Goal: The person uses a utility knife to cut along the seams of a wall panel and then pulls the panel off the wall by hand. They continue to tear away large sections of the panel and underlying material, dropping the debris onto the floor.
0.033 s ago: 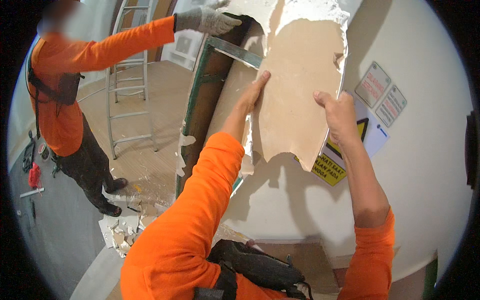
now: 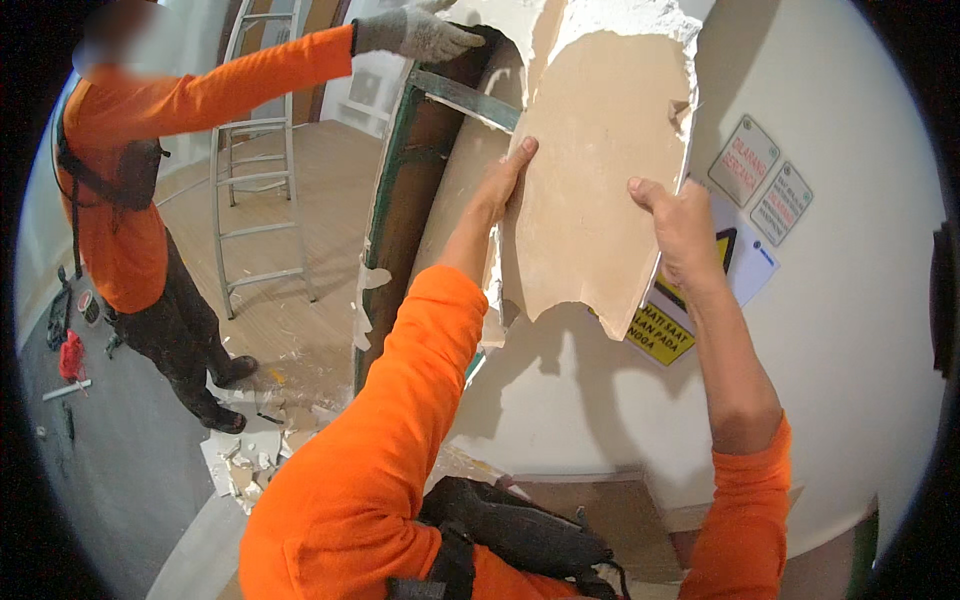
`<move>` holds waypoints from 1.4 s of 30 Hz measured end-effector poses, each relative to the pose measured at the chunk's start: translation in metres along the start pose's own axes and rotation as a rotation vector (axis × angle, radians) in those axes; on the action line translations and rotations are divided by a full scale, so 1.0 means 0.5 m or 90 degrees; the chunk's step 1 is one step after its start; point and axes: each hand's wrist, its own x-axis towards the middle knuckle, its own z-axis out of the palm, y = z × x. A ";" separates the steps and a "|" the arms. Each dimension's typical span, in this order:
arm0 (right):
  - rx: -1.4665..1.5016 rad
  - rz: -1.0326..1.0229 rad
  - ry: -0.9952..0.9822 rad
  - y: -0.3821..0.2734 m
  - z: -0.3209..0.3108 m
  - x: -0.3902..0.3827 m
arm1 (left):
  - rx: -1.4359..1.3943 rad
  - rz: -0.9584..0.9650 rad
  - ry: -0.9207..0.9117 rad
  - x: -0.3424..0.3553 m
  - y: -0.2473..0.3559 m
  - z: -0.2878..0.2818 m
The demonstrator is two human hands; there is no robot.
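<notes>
A broken sheet of plasterboard (image 2: 600, 190), tan on its face with ragged white edges, hangs upright in front of me at the wall. My left hand (image 2: 508, 182) grips its left edge, thumb on the tan face and fingers hidden behind. On the opposite edge, my right hand (image 2: 688, 232) is closed with its thumb pressed to the face. White torn plaster borders the sheet's top; whether it is still joined there I cannot tell. Left of it, the opened wall shows a green-edged metal frame (image 2: 465, 100).
At left stands a co-worker in an orange top (image 2: 120, 230), a gloved hand (image 2: 415, 38) reaching to the opening's upper part. Behind is an aluminium ladder (image 2: 262, 232). Plaster rubble (image 2: 243, 465) litters the floor. Warning signs (image 2: 665, 335) hang on the right wall, partly behind my right arm.
</notes>
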 end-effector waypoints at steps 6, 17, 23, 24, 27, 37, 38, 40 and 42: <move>0.009 0.050 0.013 0.022 -0.041 -0.062 | 0.186 0.033 0.072 0.007 -0.010 0.008; 0.097 0.073 0.138 0.110 -0.073 -0.052 | 0.180 0.055 -0.116 0.013 -0.043 -0.020; 0.131 0.063 0.124 0.140 -0.048 -0.030 | 0.150 0.143 -0.035 0.036 -0.084 -0.035; 0.131 0.065 0.123 0.143 -0.043 -0.029 | 0.112 0.127 -0.051 0.032 -0.082 -0.036; 0.122 0.065 0.128 0.141 -0.044 -0.030 | 0.166 0.115 -0.045 0.025 -0.059 -0.042; 0.103 0.052 0.136 0.115 -0.023 -0.059 | 0.094 0.066 -0.338 0.111 -0.044 -0.084; 0.092 0.061 0.155 0.107 -0.021 -0.075 | 0.200 -0.014 -0.393 0.119 -0.010 -0.080; 0.028 0.045 0.161 0.079 0.017 -0.103 | 0.043 0.026 -0.323 0.106 0.018 -0.053; -0.014 0.058 0.169 0.053 0.036 -0.121 | -0.095 -0.001 -0.330 0.097 0.015 -0.026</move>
